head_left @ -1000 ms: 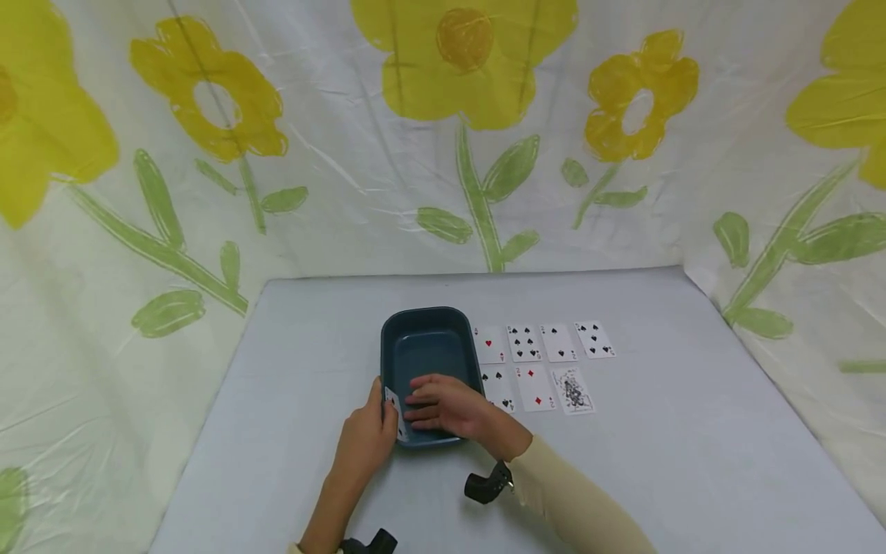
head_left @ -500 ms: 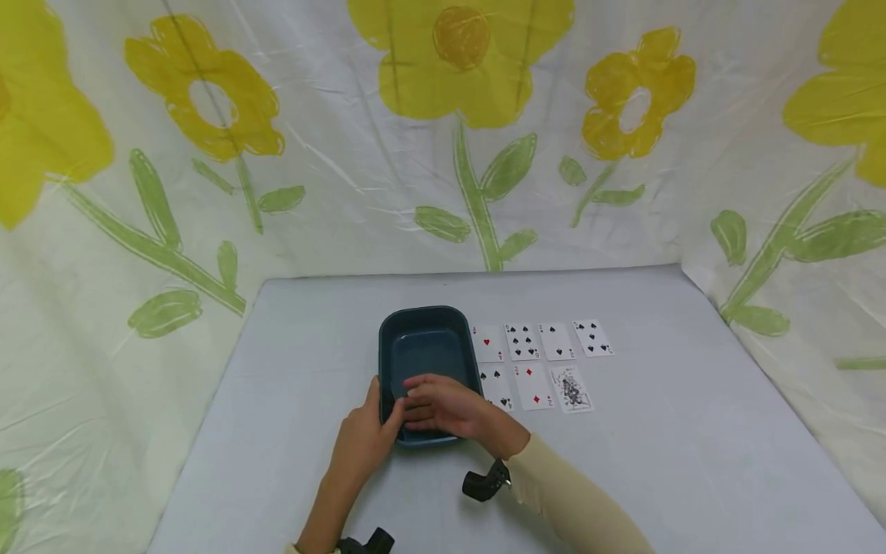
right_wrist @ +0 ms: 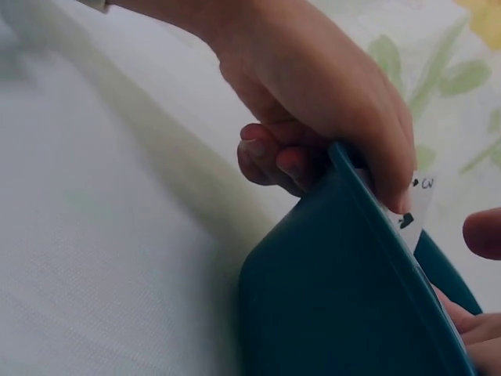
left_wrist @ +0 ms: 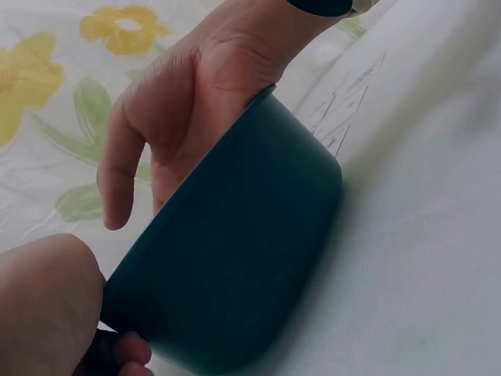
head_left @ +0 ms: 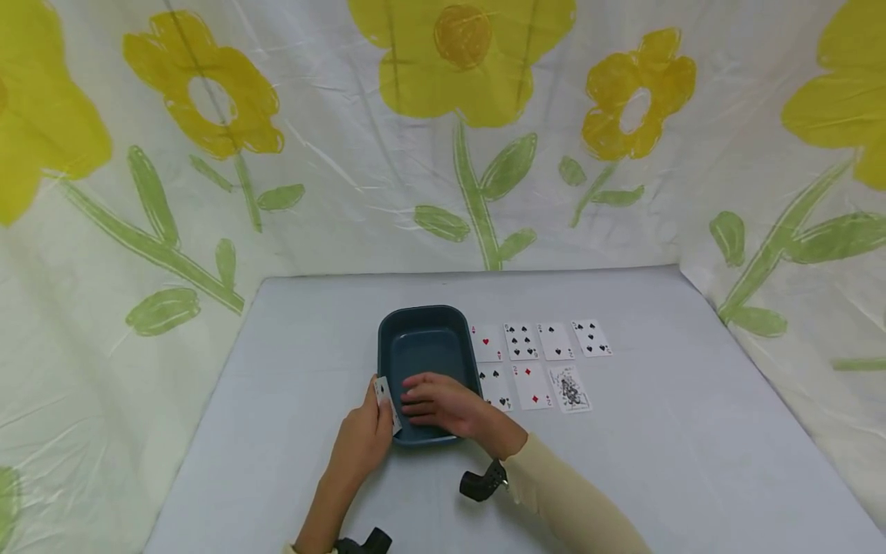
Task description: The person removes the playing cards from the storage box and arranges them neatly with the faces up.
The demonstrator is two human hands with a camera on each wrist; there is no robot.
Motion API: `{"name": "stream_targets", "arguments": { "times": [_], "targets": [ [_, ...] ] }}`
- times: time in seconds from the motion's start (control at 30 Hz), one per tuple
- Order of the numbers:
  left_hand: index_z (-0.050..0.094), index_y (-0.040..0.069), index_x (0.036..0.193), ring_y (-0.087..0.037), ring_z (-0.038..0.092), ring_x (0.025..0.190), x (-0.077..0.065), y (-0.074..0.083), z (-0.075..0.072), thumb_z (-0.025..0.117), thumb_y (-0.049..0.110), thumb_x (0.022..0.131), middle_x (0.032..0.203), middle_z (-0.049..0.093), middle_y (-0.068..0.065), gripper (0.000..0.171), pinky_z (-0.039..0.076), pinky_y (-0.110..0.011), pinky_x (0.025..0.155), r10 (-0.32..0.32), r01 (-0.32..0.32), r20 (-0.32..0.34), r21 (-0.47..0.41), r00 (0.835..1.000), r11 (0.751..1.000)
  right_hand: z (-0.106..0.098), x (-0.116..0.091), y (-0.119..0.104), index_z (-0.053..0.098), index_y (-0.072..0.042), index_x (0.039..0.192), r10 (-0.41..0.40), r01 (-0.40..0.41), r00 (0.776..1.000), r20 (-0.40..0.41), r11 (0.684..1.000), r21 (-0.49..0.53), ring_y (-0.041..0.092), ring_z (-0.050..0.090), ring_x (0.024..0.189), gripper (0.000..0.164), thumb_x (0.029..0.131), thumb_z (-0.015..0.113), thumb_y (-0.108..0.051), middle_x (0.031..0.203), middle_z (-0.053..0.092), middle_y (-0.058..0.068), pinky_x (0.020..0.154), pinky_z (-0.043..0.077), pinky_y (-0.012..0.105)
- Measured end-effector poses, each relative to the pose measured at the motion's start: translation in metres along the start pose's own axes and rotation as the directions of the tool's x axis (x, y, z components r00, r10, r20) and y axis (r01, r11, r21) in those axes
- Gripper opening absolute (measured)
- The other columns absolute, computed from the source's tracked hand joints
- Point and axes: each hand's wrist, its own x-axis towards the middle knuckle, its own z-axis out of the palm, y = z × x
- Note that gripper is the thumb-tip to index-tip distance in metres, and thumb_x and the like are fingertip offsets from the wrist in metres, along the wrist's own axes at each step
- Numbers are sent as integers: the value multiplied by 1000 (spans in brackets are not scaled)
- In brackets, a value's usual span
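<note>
My left hand (head_left: 363, 435) is at the near left side of a dark blue tray (head_left: 429, 312). Between its thumb and fingers it pinches a white playing card (head_left: 384, 392), face showing, right at the tray's rim. A black spade pip shows on the playing card (right_wrist: 406, 221) in the right wrist view, where the left hand's fingers (right_wrist: 266, 153) curl outside the tray wall. My right hand (head_left: 443, 404) reaches over the tray's near right rim, fingers extended inside and holding nothing. In the left wrist view the right hand (left_wrist: 211, 86) shows its palm and thumb above the rim.
Right of the tray lie two rows of face-up cards, among them the ace of hearts (head_left: 487, 343), the two of diamonds (head_left: 532, 386) and a joker (head_left: 570, 388). The tray's right edge overlaps the nearest ones. Flowered cloth (head_left: 346, 192) hangs behind the pale table (head_left: 623, 462).
The left thumb has bent inward over the tray, hiding the card, then drawn back left. The card now shows again, higher at the rim. My right hand has barely moved.
</note>
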Motion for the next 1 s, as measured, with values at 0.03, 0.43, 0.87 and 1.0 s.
{"name": "stream_targets", "arguments": {
  "times": [0.03, 0.43, 0.87, 1.0],
  "targets": [
    [35, -8, 149, -18, 56, 65, 0, 0, 0, 42, 18, 107, 89, 69, -17, 50, 45, -38, 57, -3, 3, 1, -1, 1000, 1000, 0, 0, 0, 43, 8, 140, 3, -3, 1000, 4, 1000, -10, 40, 55, 123, 45, 100, 55, -10, 136, 53, 27, 102, 43, 49],
    [46, 0, 137, -18, 56, 70, 2, 0, 2, 39, 33, 109, 95, 70, -14, 44, 42, -34, 61, -17, 18, 10, -21, 1000, 1000, 2, 3, 2, 56, -3, 131, -103, 56, 981, -167, 963, -262, 19, 60, 81, 41, 90, 64, -3, 98, 69, 8, 70, 47, 31],
    [35, -9, 150, -38, 68, 93, -1, 1, 7, 36, 27, 110, 115, 65, -32, 53, 52, -53, 77, 19, -18, -48, 23, 999, 1000, -25, -30, -16, 66, -1, 119, -493, 303, 831, -257, 790, -533, 19, 62, 78, 27, 91, 66, -2, 89, 68, 7, 70, 51, 29],
    [37, -12, 147, -44, 68, 91, -1, 0, 5, 38, 18, 109, 110, 65, -35, 48, 52, -55, 72, 62, -59, -68, 50, 996, 997, -43, -53, -32, 63, 3, 123, -477, 290, 824, -305, 819, -495, 21, 61, 80, 30, 93, 64, -2, 94, 68, 11, 70, 51, 30]
  ]
}}
